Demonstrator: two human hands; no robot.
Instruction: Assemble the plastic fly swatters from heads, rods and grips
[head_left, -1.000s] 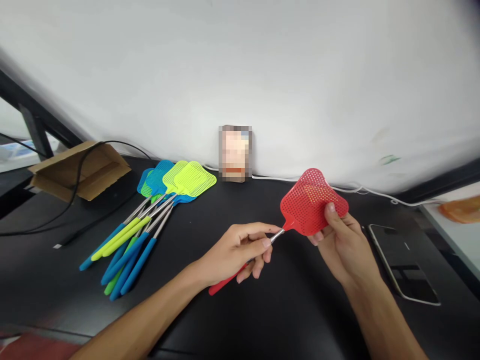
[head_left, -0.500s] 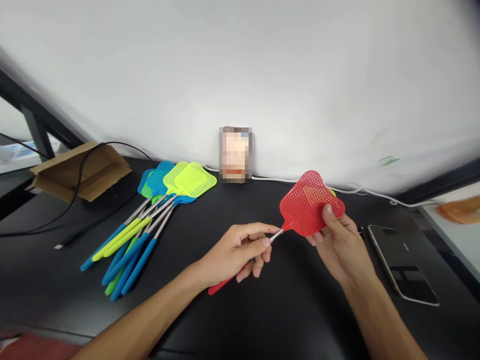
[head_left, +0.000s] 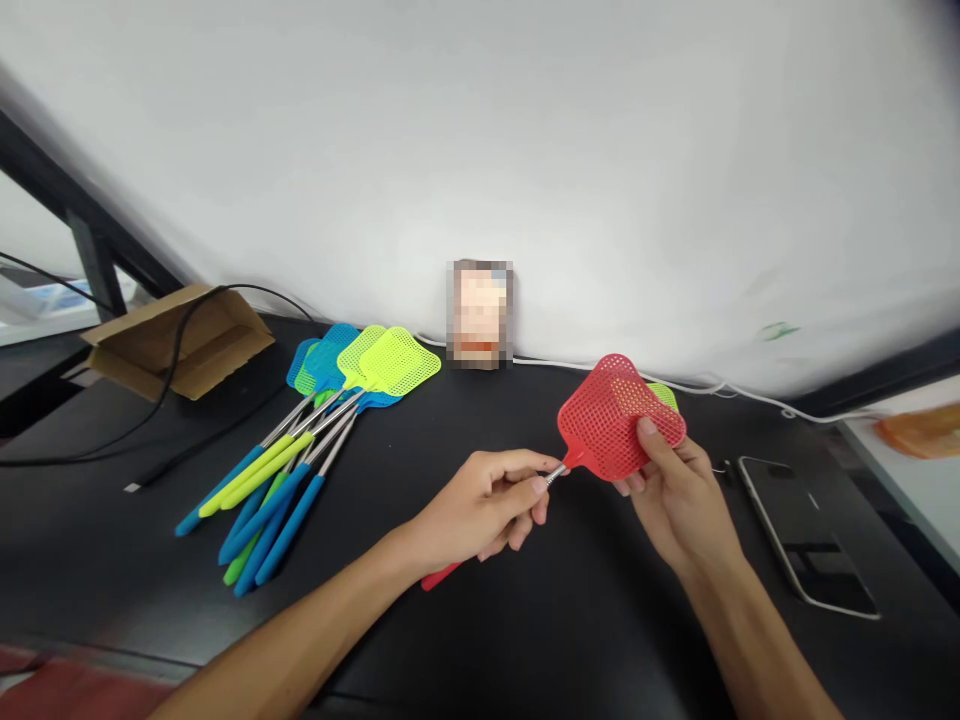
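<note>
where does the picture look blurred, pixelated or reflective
Head view: the item against the wall is pixelated, the phone carries reflections, and the red patch at bottom left is blurred; also in the head view, the red swatter looks fairly sharp.

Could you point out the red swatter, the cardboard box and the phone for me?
Red swatter (head_left: 606, 425): head view, on its perforated head.
Cardboard box (head_left: 210, 345): head view, on its brown wall.
Phone (head_left: 806, 530): head view, on its dark, glossy face.
</note>
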